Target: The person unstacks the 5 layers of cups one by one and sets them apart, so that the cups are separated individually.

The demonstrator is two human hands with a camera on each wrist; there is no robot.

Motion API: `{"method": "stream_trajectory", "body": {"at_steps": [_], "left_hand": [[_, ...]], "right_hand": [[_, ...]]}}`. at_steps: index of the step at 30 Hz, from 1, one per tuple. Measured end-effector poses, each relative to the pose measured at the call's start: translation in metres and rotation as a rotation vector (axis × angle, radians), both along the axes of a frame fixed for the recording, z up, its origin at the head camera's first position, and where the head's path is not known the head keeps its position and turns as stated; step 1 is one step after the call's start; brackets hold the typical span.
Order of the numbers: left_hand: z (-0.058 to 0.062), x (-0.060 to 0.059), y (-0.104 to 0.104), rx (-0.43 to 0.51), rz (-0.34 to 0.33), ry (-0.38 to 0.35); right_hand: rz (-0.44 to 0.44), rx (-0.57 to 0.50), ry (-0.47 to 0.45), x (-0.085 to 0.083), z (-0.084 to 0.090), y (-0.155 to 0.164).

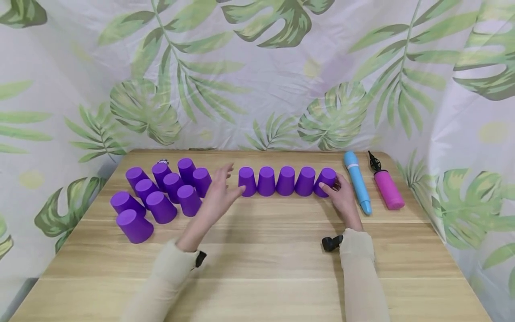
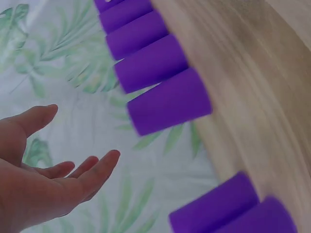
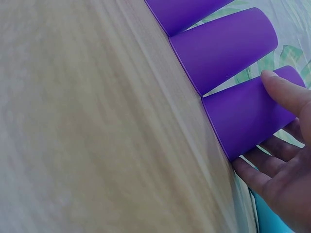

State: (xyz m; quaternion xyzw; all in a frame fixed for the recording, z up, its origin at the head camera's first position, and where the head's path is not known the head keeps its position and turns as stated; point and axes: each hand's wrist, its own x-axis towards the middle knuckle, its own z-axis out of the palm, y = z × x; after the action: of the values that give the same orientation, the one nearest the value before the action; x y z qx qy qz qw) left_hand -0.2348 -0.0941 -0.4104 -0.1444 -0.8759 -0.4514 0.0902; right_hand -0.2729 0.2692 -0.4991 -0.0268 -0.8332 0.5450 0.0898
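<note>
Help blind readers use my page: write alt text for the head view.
A person's right grip holds the rightmost of five upside-down purple cups in a row on a wooden table, the open left grip near the row's left end. Ten more purple cups cluster at left; a blue stick-like object and a pink, black-tipped cylinder lie at right.
</note>
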Motion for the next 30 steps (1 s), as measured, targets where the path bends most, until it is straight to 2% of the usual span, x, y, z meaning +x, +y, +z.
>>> {"method": "stream_trajectory", "body": {"at_steps": [4, 7, 12, 16, 20, 24, 27, 30], "left_hand": [[-0.018, -0.025, 0.018, -0.075, 0.004, -0.065], [-0.031, -0.038, 0.025, -0.092, 0.031, -0.089], [-0.043, -0.048, 0.031, -0.033, 0.086, -0.069], [-0.048, -0.053, 0.034, -0.047, 0.121, -0.059], [-0.054, -0.053, 0.033, -0.117, 0.138, -0.049], [-0.056, -0.047, 0.029, -0.174, 0.153, 0.004], [-0.048, -0.037, 0.024, -0.199, 0.161, 0.047], [-0.033, -0.02, 0.018, -0.228, 0.172, 0.076]], "right_hand": [[0.003, -0.002, 0.007, 0.0, -0.001, -0.001], [0.009, -0.01, 0.006, 0.0, -0.002, -0.002], [0.01, -0.025, 0.005, 0.0, -0.003, -0.003], [0.004, -0.025, 0.007, 0.001, -0.002, -0.003], [0.009, -0.015, -0.012, 0.004, -0.003, -0.004], [0.012, 0.003, -0.021, 0.005, -0.003, -0.004], [0.007, 0.007, -0.013, 0.005, -0.001, -0.003], [0.001, 0.012, -0.008, 0.003, 0.001, -0.002]]}}
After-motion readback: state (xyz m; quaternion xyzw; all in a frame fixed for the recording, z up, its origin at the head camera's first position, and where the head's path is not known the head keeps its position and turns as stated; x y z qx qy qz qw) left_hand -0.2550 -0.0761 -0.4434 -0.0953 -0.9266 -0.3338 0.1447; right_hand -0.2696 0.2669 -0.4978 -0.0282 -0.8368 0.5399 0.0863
